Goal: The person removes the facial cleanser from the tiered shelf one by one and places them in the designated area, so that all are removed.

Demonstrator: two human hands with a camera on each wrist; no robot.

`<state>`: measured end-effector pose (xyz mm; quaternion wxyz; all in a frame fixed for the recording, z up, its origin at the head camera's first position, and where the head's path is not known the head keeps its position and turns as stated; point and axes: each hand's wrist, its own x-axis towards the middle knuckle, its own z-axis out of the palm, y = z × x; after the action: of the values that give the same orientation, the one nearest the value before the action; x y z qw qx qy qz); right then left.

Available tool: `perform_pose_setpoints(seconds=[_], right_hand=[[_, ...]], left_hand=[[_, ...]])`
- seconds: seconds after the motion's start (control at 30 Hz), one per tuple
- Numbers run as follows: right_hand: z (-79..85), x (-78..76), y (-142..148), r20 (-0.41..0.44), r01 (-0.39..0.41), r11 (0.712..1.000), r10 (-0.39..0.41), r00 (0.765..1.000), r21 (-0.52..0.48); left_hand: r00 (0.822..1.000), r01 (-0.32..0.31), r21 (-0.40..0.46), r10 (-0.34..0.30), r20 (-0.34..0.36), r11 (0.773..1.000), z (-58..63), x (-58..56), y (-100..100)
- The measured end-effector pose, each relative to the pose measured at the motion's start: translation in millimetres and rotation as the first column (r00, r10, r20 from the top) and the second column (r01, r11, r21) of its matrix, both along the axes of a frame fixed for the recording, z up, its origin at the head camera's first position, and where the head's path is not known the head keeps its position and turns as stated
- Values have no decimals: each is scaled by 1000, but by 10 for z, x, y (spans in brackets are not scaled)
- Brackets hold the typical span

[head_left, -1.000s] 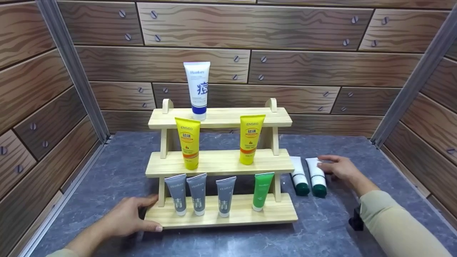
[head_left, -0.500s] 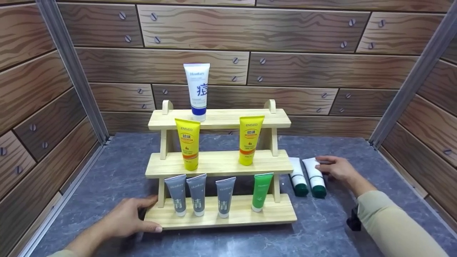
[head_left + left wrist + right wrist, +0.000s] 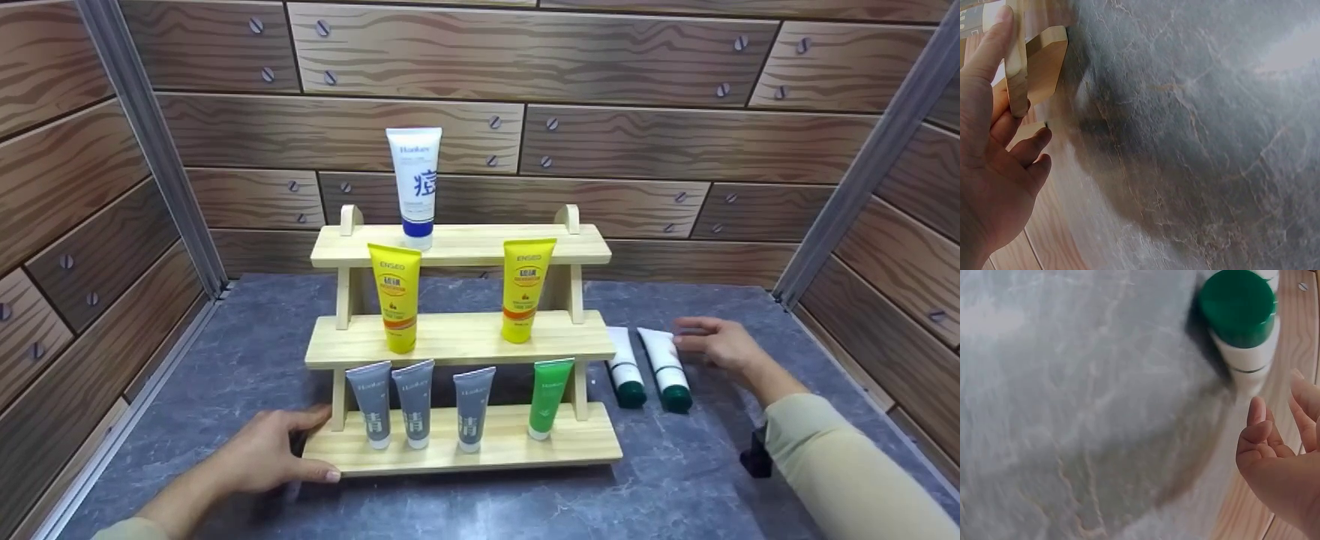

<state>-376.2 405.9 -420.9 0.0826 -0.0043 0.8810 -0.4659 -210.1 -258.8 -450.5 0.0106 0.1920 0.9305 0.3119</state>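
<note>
My left hand [image 3: 259,454] grips the left end of the lowest board of a three-tier wooden display stand [image 3: 525,459], thumb on top. In the left wrist view the fingers [image 3: 1030,147] reach round the board's underside. To the right of the stand, two white squeeze tubes with green caps lie on the table, a left one [image 3: 624,367] and a right one [image 3: 663,360]. My right hand [image 3: 724,349] is just beside the right tube's flat end, fingers extended and holding nothing. From the right wrist, the green cap [image 3: 1238,306] shows ahead of the fingertips.
On the stand's top tier stands a white-and-blue tube [image 3: 415,180]. Two yellow tubes, a left [image 3: 396,300] and a right [image 3: 526,289], occupy the middle tier. Below are three grey tubes [image 3: 472,409] and a green tube [image 3: 550,397]. Wood-patterned walls [image 3: 420,52] enclose the grey table [image 3: 247,322].
The right tube has turned slightly, its flat end shifting left and its cap right. My right hand has since drawn a little right, off the tube. The left hand keeps its grip.
</note>
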Motion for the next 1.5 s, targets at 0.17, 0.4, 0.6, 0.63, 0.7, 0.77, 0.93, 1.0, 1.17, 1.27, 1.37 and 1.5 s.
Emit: perform_pose_setpoints(seconds=[0.17, 0.4, 0.6, 0.63, 0.7, 0.77, 0.93, 1.0, 1.17, 1.27, 1.37, 1.5], right_hand=[[185, 39, -9, -36, -28, 1000, 27, 999, -13], [561, 83, -118, -132, -62, 995, 52, 990, -76], [957, 172, -334, -202, -93, 990, 71, 977, -102], [1018, 185, -376, -215, -101, 991, 79, 974, -93], [1133, 213, -461, -236, -118, 989, 95, 967, -86], [1250, 246, -553, -256, -133, 989, 111, 960, -68], [1551, 344, -813, -303, -185, 981, 160, 939, -55], [1663, 374, -927, -326, -196, 979, 166, 931, -61], [1915, 414, -1196, -388, -220, 974, 185, 903, -47], [2050, 421, -1350, -409, -242, 970, 209, 888, -30], [2177, 431, -1503, -405, -260, 965, 224, 886, -34], [2331, 441, -1687, -401, -288, 957, 249, 881, -40]], left_hand=[[1000, 6, -9, -6, -12, 1000, 7, -14, -10], [1000, -9, -5, 9, 7, 1000, 20, -20, -14], [1000, -8, -8, 8, -2, 1000, 8, -25, -21], [1000, -10, -8, 10, -2, 1000, 8, -26, -22], [1000, -11, -6, 11, -3, 1000, 11, -28, -25], [1000, -12, -4, 12, 1, 1000, 20, -25, -25], [1000, -2, -3, 2, 0, 1000, 28, -15, -23], [1000, 7, -2, -7, -11, 1000, 19, -15, -28], [1000, 13, -2, -13, -23, 1000, -3, -10, -35], [1000, 7, -4, -7, -16, 1000, -7, -5, -27], [1000, 6, -2, -6, -8, 1000, -4, 1, -16], [1000, 2, -2, -2, 0, 1000, 4, 3, -4]])
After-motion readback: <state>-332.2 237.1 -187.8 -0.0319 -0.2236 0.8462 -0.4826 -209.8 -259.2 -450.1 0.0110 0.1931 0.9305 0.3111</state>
